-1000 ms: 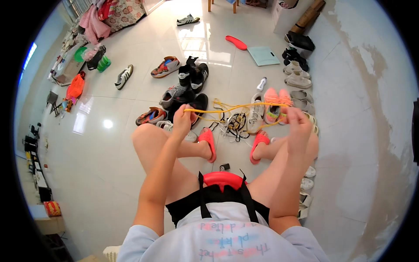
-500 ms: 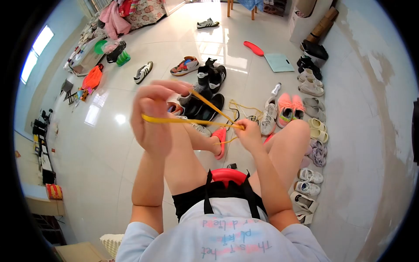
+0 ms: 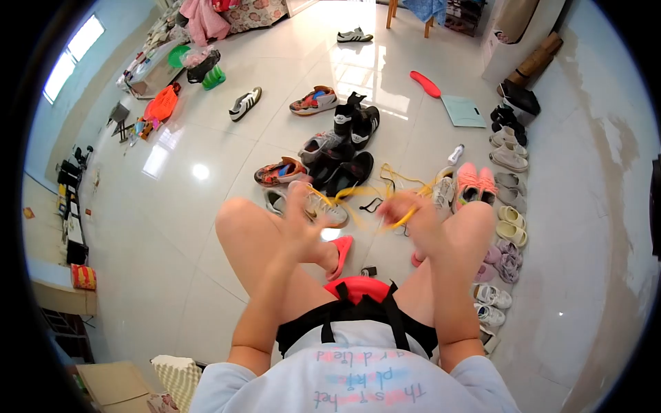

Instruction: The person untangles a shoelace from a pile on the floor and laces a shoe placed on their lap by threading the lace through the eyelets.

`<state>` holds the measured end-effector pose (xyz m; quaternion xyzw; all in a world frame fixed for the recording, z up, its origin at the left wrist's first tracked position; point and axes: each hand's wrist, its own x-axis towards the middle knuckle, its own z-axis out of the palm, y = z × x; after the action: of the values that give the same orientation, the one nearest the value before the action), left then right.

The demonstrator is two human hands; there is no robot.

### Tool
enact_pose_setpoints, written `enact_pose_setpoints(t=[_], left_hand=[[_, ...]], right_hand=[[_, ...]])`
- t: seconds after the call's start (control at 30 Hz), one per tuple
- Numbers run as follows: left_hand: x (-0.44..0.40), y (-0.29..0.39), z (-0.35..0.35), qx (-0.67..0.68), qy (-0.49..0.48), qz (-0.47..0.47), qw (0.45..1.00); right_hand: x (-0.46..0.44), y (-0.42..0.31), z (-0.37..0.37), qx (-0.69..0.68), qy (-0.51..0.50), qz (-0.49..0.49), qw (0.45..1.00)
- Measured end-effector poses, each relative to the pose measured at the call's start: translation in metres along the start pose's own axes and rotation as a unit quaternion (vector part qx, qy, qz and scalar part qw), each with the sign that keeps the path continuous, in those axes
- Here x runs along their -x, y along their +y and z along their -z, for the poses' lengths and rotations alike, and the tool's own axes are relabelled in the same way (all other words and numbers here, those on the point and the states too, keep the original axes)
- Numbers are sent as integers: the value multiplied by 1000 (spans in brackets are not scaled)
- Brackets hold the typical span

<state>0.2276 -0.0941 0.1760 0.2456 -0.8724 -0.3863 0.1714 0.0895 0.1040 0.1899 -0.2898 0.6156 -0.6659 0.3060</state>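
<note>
A yellow shoelace (image 3: 346, 192) stretches between my hands above the floor, bunched or looped near its middle. My left hand (image 3: 303, 224) grips one side of it near the fingertips, over my left knee. My right hand (image 3: 411, 212), smeared by motion, is curled with a strand of the lace across its fingers. Beneath them stand a white sneaker (image 3: 326, 207) and black shoes (image 3: 350, 173). A grey-white sneaker (image 3: 443, 191) is just beyond my right hand, with more yellow and black lace around it on the floor.
Pink sneakers (image 3: 467, 184) and a row of shoes (image 3: 511, 217) line the right wall. Patterned sneakers (image 3: 314, 101) and a black-striped white sneaker (image 3: 246, 104) lie ahead. A red dustpan-like piece (image 3: 425, 84) and a pale square board (image 3: 463, 111) are farther off. I wear red slippers (image 3: 340, 256).
The wide loop of lace on my left hand has collapsed. My left hand has come down and right, closer to my right hand, which has shifted right. The view has turned slightly.
</note>
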Motion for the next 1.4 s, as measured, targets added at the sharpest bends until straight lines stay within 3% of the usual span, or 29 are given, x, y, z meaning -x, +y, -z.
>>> enact_pose_setpoints(t=[0.03, 0.07, 0.1, 0.13, 0.2, 0.27, 0.3, 0.33, 0.37, 0.4, 0.43, 0.5, 0.53, 0.6, 0.67, 0.83, 0.97, 1.03, 1.07, 1.13, 1.23, 1.3, 1.4], left_hand=[[5, -39, -41, 76, -29, -88, 993], [14, -43, -58, 170, -123, -89, 974], [23, -46, -75, 258, -215, -71, 939], [27, -41, -75, 349, -371, 18, 860], [26, -39, -83, 308, -404, 60, 860], [26, -50, -89, 263, -436, 99, 855], [23, -67, -96, 326, -380, 149, 853], [20, -73, -97, 383, -321, 197, 843], [19, -77, -98, 454, -261, 273, 807], [16, -78, -97, 453, -266, 272, 806], [11, -81, -96, 463, -209, 300, 808], [4, -94, -96, 498, -109, 309, 803], [1, -99, -94, 498, -111, 308, 803], [-3, -105, -89, 520, -32, 326, 789], [-2, -102, -90, 516, -27, 293, 805], [0, -89, -88, 457, -59, 254, 851], [3, -79, -83, 481, -57, 285, 827], [5, -81, -80, 560, -82, 331, 755], [6, -80, -79, 560, -81, 329, 756], [10, -67, -66, 603, -70, 335, 721], [19, -44, -48, 644, -95, 328, 685], [26, -41, -41, 666, -116, 302, 673], [31, -40, -30, 697, -141, 256, 655]], right_hand=[[4, 6, -13, -4, -83, -29, 996], [8, 10, -23, -8, -164, -58, 985], [10, 12, -27, -11, -163, -58, 985], [13, 13, -30, -74, -194, -80, 975], [19, 24, -25, -142, -215, -110, 960], [25, 44, -3, -296, -137, -26, 945], [32, 34, 4, -292, -63, -27, 954], [38, 34, 10, -293, -56, -27, 954], [43, 33, 17, -334, -3, -30, 942], [48, 32, 24, -374, 47, -30, 926], [53, 33, 31, -372, 50, -27, 926], [64, 34, 44, -489, 82, 12, 868], [67, 35, 52, -488, 83, 14, 869], [73, 38, 65, -535, 151, 92, 826], [77, 42, 69, -527, 197, 78, 823], [95, 65, 75, -564, 351, 39, 746], [103, 86, 77, -580, 356, -1, 733], [98, 87, 66, -518, 341, -12, 784], [94, 88, 61, -518, 340, -12, 785], [77, 81, 42, -375, 367, -54, 849], [57, 76, 11, -192, 262, -122, 938], [43, 74, -22, -105, 145, -64, 982], [32, 75, -73, -12, 45, -75, 996]])
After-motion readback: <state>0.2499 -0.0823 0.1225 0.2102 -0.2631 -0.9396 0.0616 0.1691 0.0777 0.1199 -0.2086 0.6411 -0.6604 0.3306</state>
